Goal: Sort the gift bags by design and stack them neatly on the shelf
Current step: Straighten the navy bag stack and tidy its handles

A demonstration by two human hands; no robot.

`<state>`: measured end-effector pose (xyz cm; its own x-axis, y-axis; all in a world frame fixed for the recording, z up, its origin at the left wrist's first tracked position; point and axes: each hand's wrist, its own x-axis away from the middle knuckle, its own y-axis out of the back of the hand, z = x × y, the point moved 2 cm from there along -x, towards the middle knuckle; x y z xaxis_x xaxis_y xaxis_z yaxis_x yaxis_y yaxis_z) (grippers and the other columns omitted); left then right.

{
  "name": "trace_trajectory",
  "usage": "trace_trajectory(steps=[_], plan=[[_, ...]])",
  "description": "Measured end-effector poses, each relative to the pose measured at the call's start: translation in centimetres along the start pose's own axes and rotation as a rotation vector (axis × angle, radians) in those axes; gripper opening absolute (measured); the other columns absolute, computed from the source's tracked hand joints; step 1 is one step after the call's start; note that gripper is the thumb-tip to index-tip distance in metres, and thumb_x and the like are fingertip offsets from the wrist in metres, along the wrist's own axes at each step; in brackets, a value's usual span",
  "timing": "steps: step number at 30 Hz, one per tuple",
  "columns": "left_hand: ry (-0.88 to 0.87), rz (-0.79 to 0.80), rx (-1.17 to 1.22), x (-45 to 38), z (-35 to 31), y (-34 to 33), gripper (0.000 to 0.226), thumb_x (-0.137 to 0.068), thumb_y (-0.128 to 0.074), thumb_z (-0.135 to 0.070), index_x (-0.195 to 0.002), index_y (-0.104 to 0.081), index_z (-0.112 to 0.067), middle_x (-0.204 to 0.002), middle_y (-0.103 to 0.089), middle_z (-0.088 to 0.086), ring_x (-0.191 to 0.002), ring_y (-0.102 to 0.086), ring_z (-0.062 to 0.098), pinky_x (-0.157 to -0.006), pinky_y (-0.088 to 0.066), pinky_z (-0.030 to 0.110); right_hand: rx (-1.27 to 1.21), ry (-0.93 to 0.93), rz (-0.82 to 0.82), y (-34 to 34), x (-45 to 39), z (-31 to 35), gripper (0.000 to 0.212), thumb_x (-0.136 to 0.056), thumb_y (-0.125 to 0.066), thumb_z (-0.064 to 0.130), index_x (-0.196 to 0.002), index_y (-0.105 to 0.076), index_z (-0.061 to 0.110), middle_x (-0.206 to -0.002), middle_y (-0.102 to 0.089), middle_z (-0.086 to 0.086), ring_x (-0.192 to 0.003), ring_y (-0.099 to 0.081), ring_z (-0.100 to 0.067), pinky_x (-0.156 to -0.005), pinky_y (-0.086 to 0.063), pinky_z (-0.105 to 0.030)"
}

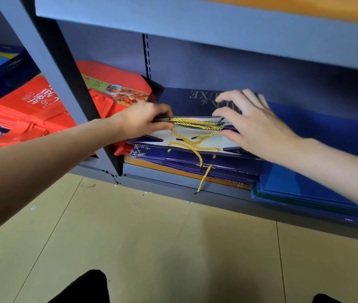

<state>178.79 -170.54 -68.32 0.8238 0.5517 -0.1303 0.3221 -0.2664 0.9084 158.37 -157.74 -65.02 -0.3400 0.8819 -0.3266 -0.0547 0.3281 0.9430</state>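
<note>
Navy bags (195,158), flat-folded, gold print, yellow rope handles: one stack on the lower shelf (173,182), between the red bags (112,88) on its left and the blue bags (300,184) on its right. Top bag (180,99) lies flat on the stack, mouth toward the viewer, white lining showing.

Cords (195,124): several lie loose across the mouth; one hangs over the shelf edge.

Left hand (143,121): fingers curled, pinching the top bag's mouth edge at its left corner.

Right hand (250,121): fingers spread, fingertips pressing on the bag and cords near the right side of the mouth.

Further red bags (31,106) sit in the next bay, beyond the upright.

Handling, as judged: light paper, stiff enough to slide as a sheet, glossy and likely slippery on its neighbours; creases easily at the corners. Best held by both corners of the mouth edge, cords tucked inside first so none snag or dangle.
</note>
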Motion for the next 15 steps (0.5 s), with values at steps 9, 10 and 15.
trace_trajectory(steps=[9,10,15], plan=[[0.04,-0.146,-0.078,-0.6,0.0,0.2,0.029,-0.097,-0.049,-0.028,-0.109,-0.055,-0.003,-0.089,-0.063,0.02,-0.085,-0.059,0.038,-0.067,-0.036,0.035,-0.026,-0.034,0.216,-4.4,1.2,5.3,0.054,-0.082,-0.071,0.024,-0.128,-0.052,0.006,-0.133,-0.047,-0.019,-0.102,-0.056,-0.033,-0.078,-0.051,-0.039],[0.034,-0.14,-0.082,-0.5,0.0,-0.1,0.028,-0.097,-0.049,-0.028,-0.109,-0.054,-0.003,-0.087,-0.062,0.02,-0.083,-0.059,0.039,-0.065,-0.036,0.034,-0.052,-0.094,0.274,-4.6,0.9,5.8,0.057,-0.091,-0.059,0.03,-0.14,-0.039,0.009,-0.145,-0.03,-0.018,-0.111,-0.05,-0.032,-0.085,-0.047,-0.04],[0.029,-0.155,-0.12,-0.3,0.0,-0.9,0.029,-0.097,-0.049,-0.027,-0.111,-0.054,-0.002,-0.079,-0.061,0.018,-0.078,-0.059,0.041,-0.062,-0.032,0.031,-0.065,-0.188,0.506,-6.3,0.0,7.2,0.061,-0.099,-0.032,0.044,-0.149,-0.013,0.015,-0.157,-0.001,-0.005,-0.134,-0.023,-0.028,-0.101,-0.03,-0.039]])
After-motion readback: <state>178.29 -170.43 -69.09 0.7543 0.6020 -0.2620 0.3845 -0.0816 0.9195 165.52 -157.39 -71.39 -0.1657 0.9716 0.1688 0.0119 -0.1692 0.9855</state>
